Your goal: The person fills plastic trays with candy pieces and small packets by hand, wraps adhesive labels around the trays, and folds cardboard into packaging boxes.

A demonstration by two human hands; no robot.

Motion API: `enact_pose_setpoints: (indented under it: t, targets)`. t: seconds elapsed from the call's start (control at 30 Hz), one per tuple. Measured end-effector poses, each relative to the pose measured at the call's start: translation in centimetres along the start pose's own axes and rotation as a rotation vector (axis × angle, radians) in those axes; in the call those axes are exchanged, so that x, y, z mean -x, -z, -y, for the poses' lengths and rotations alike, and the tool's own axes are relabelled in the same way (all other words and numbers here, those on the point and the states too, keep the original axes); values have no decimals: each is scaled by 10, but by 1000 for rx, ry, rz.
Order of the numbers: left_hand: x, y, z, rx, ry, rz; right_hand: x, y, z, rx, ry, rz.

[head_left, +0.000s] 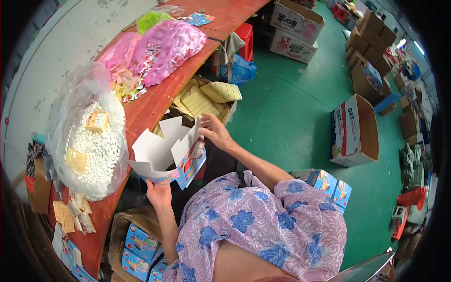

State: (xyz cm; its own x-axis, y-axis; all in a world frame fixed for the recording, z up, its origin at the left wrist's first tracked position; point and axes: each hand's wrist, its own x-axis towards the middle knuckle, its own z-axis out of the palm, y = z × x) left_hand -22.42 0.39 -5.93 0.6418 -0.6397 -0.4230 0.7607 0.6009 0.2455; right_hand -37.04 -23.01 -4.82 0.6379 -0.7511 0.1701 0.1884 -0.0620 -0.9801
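Note:
A small printed cardboard box (191, 165), blue and red outside and white inside, is held in front of my body with its top flaps standing up. My left hand (159, 193) grips its lower near edge from below, the thumb against the blue side. My right hand (215, 132) pinches a white flap at the far right corner. The inside shows white walls, and the box's floor is hidden. Beside it on the red table lies a clear plastic bag (96, 160) of small white pieces, with two tan packets (97, 121) on top.
Pink plastic bags (174, 44) lie farther along the red table (145, 110). Below it stands a carton with yellow sheets (199, 102). Finished-looking blue boxes (140, 242) fill a carton at lower left. An open OAT carton (354, 131) stands on the green floor (282, 117).

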Motion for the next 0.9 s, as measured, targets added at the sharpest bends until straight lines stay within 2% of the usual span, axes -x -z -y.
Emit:
enact_pose_setpoints:
  t: [0.1,0.13,0.17,0.33,0.43,0.47,0.53,0.57,0.63,0.7,0.77,0.87,0.9]
  targets:
    - [8,13,-16,5,-23,-67,-13,-15,-6,400,256,-118]
    - [8,22,-22,16,-1,-52,-15,-19,-15,220,61,129]
    - [9,29,-28,20,-2,-69,-15,-27,-30,196,-14,223]
    - [16,59,-50,87,-17,-114,-4,-47,-17,18,-203,151]
    - [22,45,-46,-2,-67,-126,8,-51,-21,172,-76,70]
    - [21,43,-45,12,-71,-137,14,-55,-33,53,-20,-4]
    - [19,38,-42,21,-117,-170,27,-58,-17,182,79,-32]
    - [19,35,-42,-27,-166,-223,28,-54,-16,161,84,33]
    - [21,30,-44,20,-184,-222,34,-57,-12,-102,38,3]
    - [20,37,-44,75,-219,-195,36,-47,-10,-207,-117,123]
    - [17,44,-44,118,-215,-178,35,-41,-15,-323,-143,179]
    - [13,43,-34,143,-205,-174,23,-21,-33,-626,-380,326]
    - [13,41,-30,136,-185,-174,19,-14,-36,-593,-418,344]
